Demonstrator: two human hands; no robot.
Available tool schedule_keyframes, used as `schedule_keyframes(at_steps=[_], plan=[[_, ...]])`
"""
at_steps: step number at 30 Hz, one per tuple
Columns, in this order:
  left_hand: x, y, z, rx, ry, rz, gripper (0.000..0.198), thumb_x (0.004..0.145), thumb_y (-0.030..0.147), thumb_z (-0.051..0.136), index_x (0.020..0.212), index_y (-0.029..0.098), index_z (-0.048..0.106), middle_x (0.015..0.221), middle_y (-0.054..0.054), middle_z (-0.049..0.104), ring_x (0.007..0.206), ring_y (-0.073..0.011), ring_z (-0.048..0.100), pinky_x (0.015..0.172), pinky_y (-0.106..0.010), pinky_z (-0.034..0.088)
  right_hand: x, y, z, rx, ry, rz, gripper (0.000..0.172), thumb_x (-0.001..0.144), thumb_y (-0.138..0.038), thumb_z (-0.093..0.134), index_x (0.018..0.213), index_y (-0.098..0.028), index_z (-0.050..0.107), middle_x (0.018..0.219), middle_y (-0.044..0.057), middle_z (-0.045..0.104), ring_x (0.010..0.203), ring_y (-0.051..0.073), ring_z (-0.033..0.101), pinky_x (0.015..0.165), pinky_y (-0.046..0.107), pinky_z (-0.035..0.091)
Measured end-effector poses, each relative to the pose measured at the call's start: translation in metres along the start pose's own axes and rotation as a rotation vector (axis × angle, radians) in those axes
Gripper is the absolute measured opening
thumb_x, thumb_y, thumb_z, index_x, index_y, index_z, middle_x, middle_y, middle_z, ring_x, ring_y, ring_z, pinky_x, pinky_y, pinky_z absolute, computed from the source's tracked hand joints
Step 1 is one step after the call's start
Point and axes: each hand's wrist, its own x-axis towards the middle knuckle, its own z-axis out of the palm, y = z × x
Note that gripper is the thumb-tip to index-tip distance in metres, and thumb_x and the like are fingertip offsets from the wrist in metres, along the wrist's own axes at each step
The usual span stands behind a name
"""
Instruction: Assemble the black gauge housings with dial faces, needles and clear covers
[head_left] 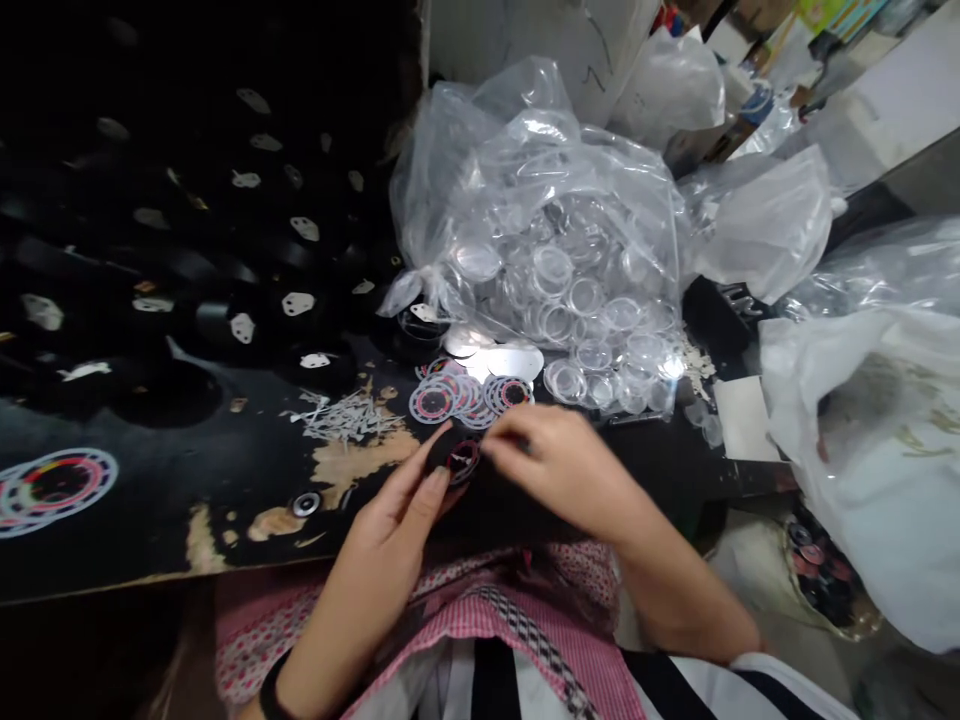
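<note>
My left hand (394, 520) is closed around the rim of a small round black gauge (463, 458). The gauge's dial has a red ring and a light pointer at its middle, and it faces up toward me. Just right of it is my right hand (555, 462), its thumb and fingertips pinched together by the gauge's edge. Whatever those fingertips hold, if anything, cannot be made out. Printed dial discs (433, 400) with grey, red and black rings lie overlapping right behind the hands. A heap of thin grey pointers (351, 418) lies to the left.
Behind the discs, a see-through plastic bag (540, 170) spills many round clear covers (559, 322). Black cases with white plates (298, 303) fill the table's left side. Larger printed dials (64, 485) lie at far left, a small ring-shaped part (306, 503) near the front edge. White bags (855, 400) crowd the right.
</note>
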Motion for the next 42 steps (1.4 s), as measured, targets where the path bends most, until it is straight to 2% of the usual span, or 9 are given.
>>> schedule_keyframes(at_steps=[6, 9, 14, 18, 25, 30, 34, 39, 42], plan=[[0.001, 0.002, 0.007, -0.192, 0.035, -0.018, 0.042, 0.082, 0.045, 0.073, 0.117, 0.023, 0.071, 0.131, -0.008, 0.068, 0.124, -0.0288, 0.061, 0.105, -0.045, 0.052, 0.006, 0.050, -0.020, -0.724, 0.045, 0.195, 0.029, 0.090, -0.021, 0.059, 0.116, -0.009, 0.064, 0.108, 0.019, 0.067, 0.102, 0.036, 0.059, 0.085, 0.047, 0.041], [0.000, 0.005, 0.012, -0.237, 0.023, -0.090, 0.045, 0.079, 0.044, 0.076, 0.116, 0.019, 0.071, 0.125, -0.010, 0.071, 0.118, -0.0292, 0.065, 0.103, -0.046, 0.053, 0.011, 0.063, -0.023, -0.601, 0.011, 0.132, 0.031, 0.094, -0.014, 0.047, 0.118, -0.009, 0.065, 0.106, 0.018, 0.070, 0.098, 0.031, 0.062, 0.085, 0.046, 0.044], [0.001, 0.012, 0.012, -0.291, -0.013, -0.134, 0.036, 0.082, 0.042, 0.073, 0.110, 0.020, 0.072, 0.122, -0.009, 0.073, 0.111, -0.0259, 0.068, 0.102, -0.043, 0.053, 0.006, 0.055, -0.020, -0.075, 0.314, 0.143, 0.034, 0.094, -0.018, 0.050, 0.124, -0.012, 0.065, 0.111, 0.015, 0.071, 0.103, 0.026, 0.064, 0.095, 0.045, 0.048], [0.003, 0.021, 0.014, -0.368, -0.059, -0.240, 0.029, 0.089, 0.042, 0.066, 0.106, 0.021, 0.073, 0.117, -0.008, 0.075, 0.109, -0.0241, 0.070, 0.100, -0.040, 0.055, -0.002, 0.015, 0.008, 0.463, 0.155, 0.007, 0.037, 0.095, -0.023, 0.053, 0.131, -0.018, 0.062, 0.102, 0.007, 0.071, 0.087, 0.016, 0.065, 0.085, 0.033, 0.054], [0.001, 0.017, 0.008, -0.109, -0.070, 0.058, 0.041, 0.084, 0.044, 0.070, 0.122, 0.028, 0.068, 0.140, -0.005, 0.062, 0.128, -0.0285, 0.058, 0.096, -0.038, 0.056, 0.001, -0.017, 0.029, 0.286, 0.138, -0.138, 0.032, 0.098, -0.027, 0.052, 0.127, -0.021, 0.065, 0.117, 0.009, 0.056, 0.105, 0.016, 0.058, 0.096, 0.032, 0.047], [-0.008, 0.017, 0.008, 0.143, -0.053, 0.151, 0.041, 0.080, 0.041, 0.074, 0.119, 0.026, 0.072, 0.124, -0.005, 0.072, 0.117, -0.0276, 0.066, 0.101, -0.037, 0.052, 0.008, -0.025, 0.033, 0.182, 0.309, -0.099, 0.041, 0.104, -0.042, 0.036, 0.079, -0.018, 0.058, 0.072, 0.001, 0.056, 0.071, 0.014, 0.053, 0.070, 0.028, 0.039], [-0.011, 0.021, 0.009, 0.253, 0.000, 0.212, 0.038, 0.080, 0.042, 0.073, 0.116, 0.029, 0.073, 0.119, -0.003, 0.075, 0.114, -0.0280, 0.067, 0.101, -0.037, 0.051, 0.013, -0.035, 0.045, 0.109, 0.407, -0.160, 0.048, 0.106, -0.038, 0.025, 0.069, -0.019, 0.049, 0.066, 0.001, 0.054, 0.065, 0.013, 0.048, 0.068, 0.029, 0.034], [-0.040, 0.015, -0.066, 0.442, 0.179, 0.142, 0.040, 0.077, 0.049, 0.073, 0.113, 0.032, 0.074, 0.121, -0.003, 0.073, 0.121, -0.0347, 0.062, 0.112, -0.049, 0.039, 0.018, -0.033, 0.044, 0.321, 0.060, -0.285, 0.037, 0.104, -0.043, 0.039, 0.090, -0.019, 0.062, 0.087, 0.001, 0.069, 0.082, 0.013, 0.062, 0.077, 0.028, 0.039], [-0.076, 0.012, -0.131, 0.664, 0.576, 0.108, 0.047, 0.082, 0.056, 0.065, 0.127, 0.043, 0.063, 0.136, 0.002, 0.064, 0.133, -0.0383, 0.050, 0.119, -0.059, 0.022, 0.022, -0.027, 0.043, 0.422, 0.067, -0.236, 0.027, 0.102, -0.038, 0.045, 0.102, -0.020, 0.064, 0.100, 0.003, 0.071, 0.094, 0.015, 0.064, 0.083, 0.029, 0.042]])
